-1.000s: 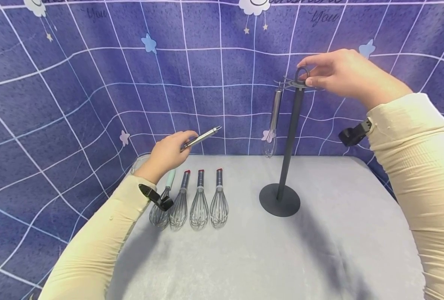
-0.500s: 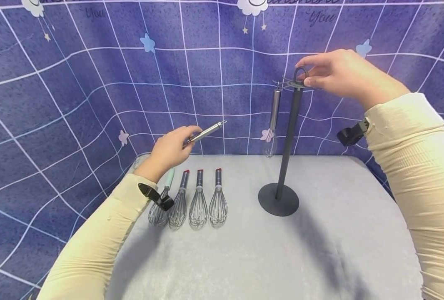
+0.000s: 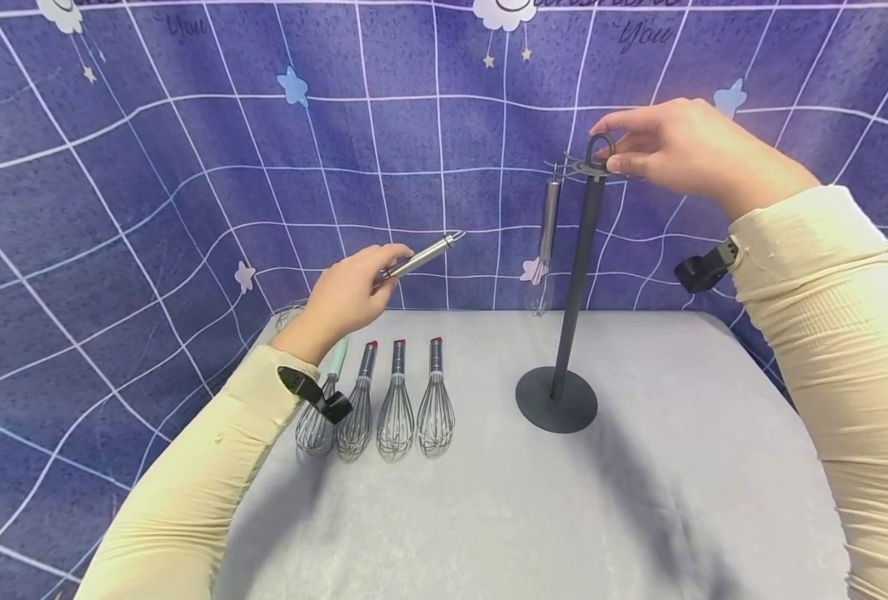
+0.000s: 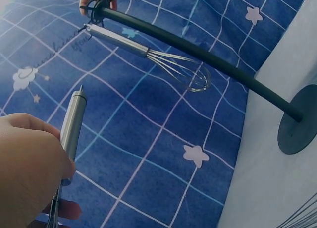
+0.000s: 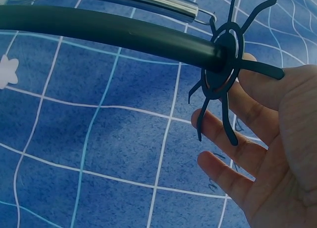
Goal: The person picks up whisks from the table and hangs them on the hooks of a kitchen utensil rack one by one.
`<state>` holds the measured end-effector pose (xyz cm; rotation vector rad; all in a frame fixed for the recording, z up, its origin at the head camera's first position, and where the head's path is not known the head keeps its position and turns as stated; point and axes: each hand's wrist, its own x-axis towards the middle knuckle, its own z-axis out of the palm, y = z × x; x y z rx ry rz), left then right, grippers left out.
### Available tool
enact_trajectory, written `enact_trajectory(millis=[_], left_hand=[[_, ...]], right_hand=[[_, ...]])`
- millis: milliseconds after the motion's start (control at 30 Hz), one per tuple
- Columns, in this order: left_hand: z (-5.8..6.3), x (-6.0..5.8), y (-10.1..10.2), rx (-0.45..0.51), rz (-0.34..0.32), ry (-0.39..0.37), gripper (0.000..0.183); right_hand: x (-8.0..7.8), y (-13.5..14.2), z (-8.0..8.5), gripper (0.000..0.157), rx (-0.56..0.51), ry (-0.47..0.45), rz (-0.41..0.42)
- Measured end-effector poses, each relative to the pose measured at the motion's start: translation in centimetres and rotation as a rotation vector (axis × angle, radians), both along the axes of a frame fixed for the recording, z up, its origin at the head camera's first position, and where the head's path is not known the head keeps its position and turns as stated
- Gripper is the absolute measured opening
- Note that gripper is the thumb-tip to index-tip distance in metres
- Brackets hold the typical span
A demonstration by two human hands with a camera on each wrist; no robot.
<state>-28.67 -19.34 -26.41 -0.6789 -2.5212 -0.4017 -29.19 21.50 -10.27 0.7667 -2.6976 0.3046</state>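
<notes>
My left hand point(image 3: 354, 287) grips a steel whisk point(image 4: 73, 121) near the lower end of its handle, raised above the table's back edge with the hanging loop pointing up and right. Its wires are mostly hidden behind the hand. At the right, my right hand point(image 3: 676, 150) pinches the top ring of a dark utensil stand point(image 3: 579, 275); the hooks point(image 5: 255, 12) fan out around that ring in the right wrist view. From one hook on the stand's left side hangs a second steel whisk point(image 3: 549, 225), wires down.
In a row on the grey table point(image 3: 504, 517) lie a mint-handled whisk point(image 3: 337, 358) and three whisks with red-tipped handles, one of them the rightmost whisk point(image 3: 436, 400). Another whisk point(image 3: 288, 315) shows partly behind my left wrist. A blue grid-patterned cloth point(image 3: 414, 150) hangs behind.
My left hand has moved up and right with the whisk, bringing it nearer the stand. The right hand stays at the stand's top, and the hanging whisk keeps its place.
</notes>
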Motion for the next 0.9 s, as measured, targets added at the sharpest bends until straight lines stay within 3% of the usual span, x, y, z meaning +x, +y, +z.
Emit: enact_trajectory(millis=[900], left_hand=[[1.9,1.2,1.3,0.053,-0.104,0.058,0.040]], right_hand=[[1.1,-0.8,0.1,0.038,-0.016,0.003,-0.004]])
